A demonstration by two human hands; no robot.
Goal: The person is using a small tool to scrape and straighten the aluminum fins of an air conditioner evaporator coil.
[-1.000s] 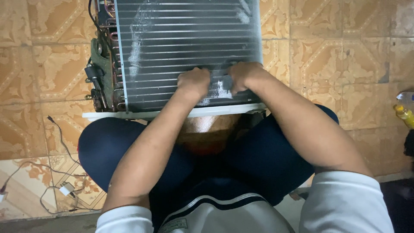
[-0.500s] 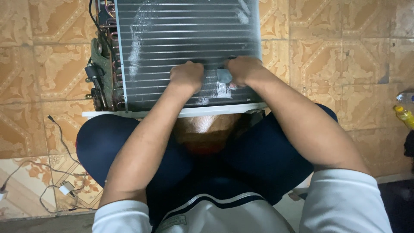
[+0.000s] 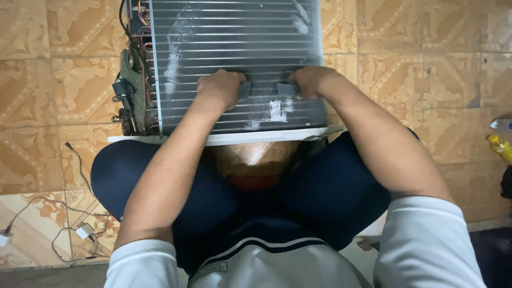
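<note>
Down on the tiled floor [image 3: 64,96], a finned metal coil unit [image 3: 234,48] leans against the person's crossed legs. Both fists press on its near face: the left hand [image 3: 220,88] is clenched around a small grey tool [image 3: 244,90], and the right hand [image 3: 312,81] grips a similar grey piece [image 3: 286,88]. Copper tubing [image 3: 133,90] lines the unit's left edge. White cables [image 3: 48,234] lie at near left, and a yellow bottle [image 3: 501,146] stands at right.

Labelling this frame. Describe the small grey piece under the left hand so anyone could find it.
Start at the finned metal coil filling the top centre. Follow the left hand to its fingertips: the grey piece pokes out there, against the fins. A similar grey piece lies beside it, at the right hand.
</note>
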